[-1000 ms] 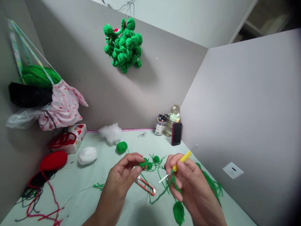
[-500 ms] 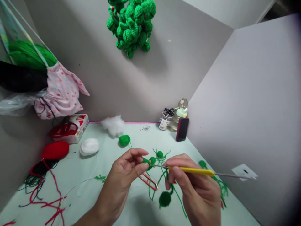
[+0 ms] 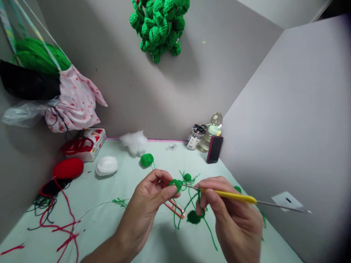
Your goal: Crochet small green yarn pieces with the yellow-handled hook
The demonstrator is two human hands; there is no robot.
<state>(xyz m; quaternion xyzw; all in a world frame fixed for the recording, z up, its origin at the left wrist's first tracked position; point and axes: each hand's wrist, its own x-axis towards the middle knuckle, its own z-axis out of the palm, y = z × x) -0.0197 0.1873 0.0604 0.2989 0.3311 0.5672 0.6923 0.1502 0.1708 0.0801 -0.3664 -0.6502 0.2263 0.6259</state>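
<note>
My left hand (image 3: 153,195) pinches a small green crocheted piece (image 3: 175,185) between thumb and fingers. A crochet hook with a yellow handle (image 3: 233,196) lies in my right hand (image 3: 233,215), closed around it; its metal tip points left at the green piece. Whether the tip is inside a stitch I cannot tell. Below my right fingers hangs a dark green crocheted disc (image 3: 194,217) with loose yarn strands. On the table behind my hands sits a little green ball (image 3: 187,177) with yarn ends. Orange-handled snips (image 3: 175,209) lie partly hidden under my left hand.
At the left are red yarn (image 3: 68,168), white yarn (image 3: 106,166) and tangled black yarn (image 3: 48,197). A green yarn ball (image 3: 147,160) and white stuffing (image 3: 134,142) lie farther back. A phone (image 3: 214,149) leans near jars (image 3: 195,137). Green crocheted balls (image 3: 161,29) hang above.
The view has shifted slightly. The green piece shows more clearly at my left fingertips, and the dark green disc hangs higher, closer to my right hand.
</note>
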